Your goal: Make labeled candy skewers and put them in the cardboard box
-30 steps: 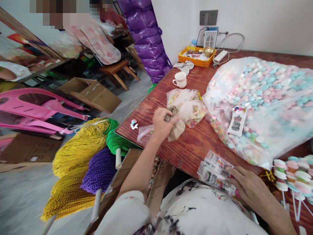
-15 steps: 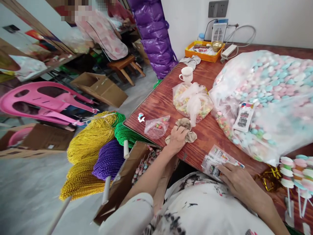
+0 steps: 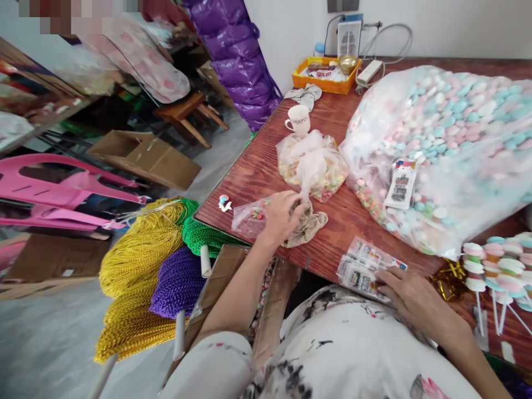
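Note:
My left hand (image 3: 283,215) is over the table's near edge, fingers bent but apart, between a small clear plastic bag (image 3: 246,217) and a crumpled beige cloth (image 3: 310,228). Small red and green pieces show inside that bag. The fingertips reach the cloth's upper side; I cannot tell whether they touch it. My right hand (image 3: 401,291) lies with fingers stretched over a small pile of clear printed packets (image 3: 361,271). Beyond the cloth sits a tied bag of pale candies (image 3: 311,163). A big clear bag (image 3: 457,133) of pastel candies fills the right side, a printed packet (image 3: 401,183) on top.
A white cup (image 3: 298,119) and an orange tray (image 3: 326,77) stand farther back. Candy sticks (image 3: 499,266) are at right. Left of the table are an open carton (image 3: 224,271), bead strands (image 3: 137,255) and a pink chair (image 3: 62,188). A person (image 3: 137,58) sits beyond.
My left hand has lifted off the beige cloth and shifted left, toward the small clear bag. My right hand stays on the packets. The whole view has shifted slightly.

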{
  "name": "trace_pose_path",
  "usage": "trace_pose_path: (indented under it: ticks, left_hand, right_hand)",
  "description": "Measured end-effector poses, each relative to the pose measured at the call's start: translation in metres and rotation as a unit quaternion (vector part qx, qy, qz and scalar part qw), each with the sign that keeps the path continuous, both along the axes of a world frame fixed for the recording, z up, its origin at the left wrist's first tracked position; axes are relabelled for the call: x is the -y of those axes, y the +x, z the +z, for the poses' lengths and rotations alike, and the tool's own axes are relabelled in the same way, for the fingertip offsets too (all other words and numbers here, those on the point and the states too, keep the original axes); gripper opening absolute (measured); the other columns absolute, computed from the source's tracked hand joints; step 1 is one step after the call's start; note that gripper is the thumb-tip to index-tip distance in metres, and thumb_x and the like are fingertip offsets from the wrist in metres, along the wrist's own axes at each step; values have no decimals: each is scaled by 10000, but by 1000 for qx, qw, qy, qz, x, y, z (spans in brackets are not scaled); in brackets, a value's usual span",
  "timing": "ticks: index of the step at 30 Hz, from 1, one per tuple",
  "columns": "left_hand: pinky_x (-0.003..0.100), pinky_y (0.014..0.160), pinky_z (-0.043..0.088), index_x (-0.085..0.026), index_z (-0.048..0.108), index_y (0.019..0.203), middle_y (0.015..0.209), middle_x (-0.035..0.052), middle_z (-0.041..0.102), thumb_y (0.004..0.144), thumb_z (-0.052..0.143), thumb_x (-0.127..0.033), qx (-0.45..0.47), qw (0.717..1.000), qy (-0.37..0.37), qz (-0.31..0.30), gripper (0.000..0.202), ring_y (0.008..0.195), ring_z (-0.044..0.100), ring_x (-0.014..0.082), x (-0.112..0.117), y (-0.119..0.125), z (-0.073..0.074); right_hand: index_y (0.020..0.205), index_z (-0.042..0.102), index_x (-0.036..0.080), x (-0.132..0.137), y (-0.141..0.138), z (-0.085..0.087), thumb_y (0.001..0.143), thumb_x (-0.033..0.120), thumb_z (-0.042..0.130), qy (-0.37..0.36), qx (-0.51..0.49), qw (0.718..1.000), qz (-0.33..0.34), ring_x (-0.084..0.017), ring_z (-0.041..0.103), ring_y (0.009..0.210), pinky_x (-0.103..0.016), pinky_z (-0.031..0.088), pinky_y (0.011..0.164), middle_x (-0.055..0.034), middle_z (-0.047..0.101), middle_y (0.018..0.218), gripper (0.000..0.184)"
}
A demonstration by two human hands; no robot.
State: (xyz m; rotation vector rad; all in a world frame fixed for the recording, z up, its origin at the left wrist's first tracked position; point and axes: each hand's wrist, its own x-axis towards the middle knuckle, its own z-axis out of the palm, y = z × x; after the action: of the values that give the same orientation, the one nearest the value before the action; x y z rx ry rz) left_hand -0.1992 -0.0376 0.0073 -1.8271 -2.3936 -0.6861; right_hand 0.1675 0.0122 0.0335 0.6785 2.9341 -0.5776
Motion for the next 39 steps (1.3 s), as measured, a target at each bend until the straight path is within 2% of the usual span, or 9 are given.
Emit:
trace_pose_path:
  ticks: [3, 10, 13, 16, 20, 25, 31, 35, 39]
  left_hand:
    - [506, 1120, 307, -142, 537, 1307, 1487, 170, 434, 939, 464, -380, -31, 995, -84, -38, 445, 1399, 353, 310, -4, 6, -15]
    - [619, 1156, 189, -100, 385, 1457, 1602, 240, 174, 921, 479, -454, -100, 985, -139, 3, 649, 1493, 99, 410, 31, 46, -21]
    - [598, 1171, 188, -96, 431, 1430, 1591, 204, 247, 929, 469, -395, -109, 985, -132, -32, 585, 1495, 105, 396, 57, 68, -19]
    - [542, 1132, 290, -113, 583, 1280, 1471, 189, 459, 935, 465, -341, -101, 987, -113, -53, 429, 1424, 316, 376, 65, 71, -18]
    - [409, 919, 442, -185, 685, 848, 952, 126, 686, 963, 422, -375, -74, 992, -90, -44, 344, 1011, 605, 265, 27, 41, -19]
    - [341, 794, 442, -191, 677, 864, 838, 97, 680, 955, 430, -435, -10, 992, -104, 64, 359, 862, 614, 233, -26, 8, -21]
    - [518, 997, 367, -154, 520, 1359, 1293, 207, 560, 927, 468, -472, -70, 990, -81, 92, 538, 1273, 433, 392, -12, 30, -25]
    - [572, 1090, 288, -166, 467, 1423, 1462, 183, 427, 953, 415, -427, -81, 991, -96, 52, 540, 1461, 166, 428, 13, 50, -27]
    - [581, 1123, 262, -202, 459, 1433, 1547, 128, 363, 956, 407, -399, -61, 992, -107, 36, 518, 1486, 112, 407, 42, 68, -30]
  right_hand:
    - [1216, 592, 201, 0, -9, 5, 971, 184, 433, -3, 11, 1000, 2, -223, 674, 908, -342, 507, 758, -108, 678, 1093, 293]
    - [1233, 591, 195, 4, -16, 1, 937, 147, 480, -25, -24, 999, 4, -214, 672, 923, -337, 517, 779, -102, 681, 1091, 320]
    - [1232, 584, 203, 1, -6, -7, 949, 166, 457, -22, -25, 999, -6, -215, 671, 928, -343, 514, 783, -104, 673, 1128, 312]
    - [1217, 583, 214, -3, -2, -10, 959, 185, 446, -10, -9, 1000, -7, -223, 671, 911, -353, 511, 777, -96, 679, 1103, 294]
    - [1194, 600, 214, -4, -6, -6, 953, 186, 458, -6, -16, 1000, -5, -216, 669, 904, -339, 510, 776, -100, 681, 1074, 282]
    - [1231, 593, 215, -1, -11, -4, 953, 192, 447, -16, -45, 999, -3, -214, 664, 948, -338, 518, 798, -105, 674, 1125, 315]
    - [1167, 627, 184, 2, -17, 5, 947, 163, 454, -34, -11, 999, 10, -227, 664, 888, -348, 513, 762, -107, 680, 1018, 281]
    - [1229, 597, 184, 1, -8, 3, 969, 203, 438, -27, -74, 997, -9, -221, 651, 958, -359, 516, 822, -116, 672, 1084, 305]
    - [1211, 603, 171, -1, 3, -5, 980, 230, 425, 1, -108, 993, -51, -242, 636, 1017, -401, 517, 865, -134, 660, 1157, 298]
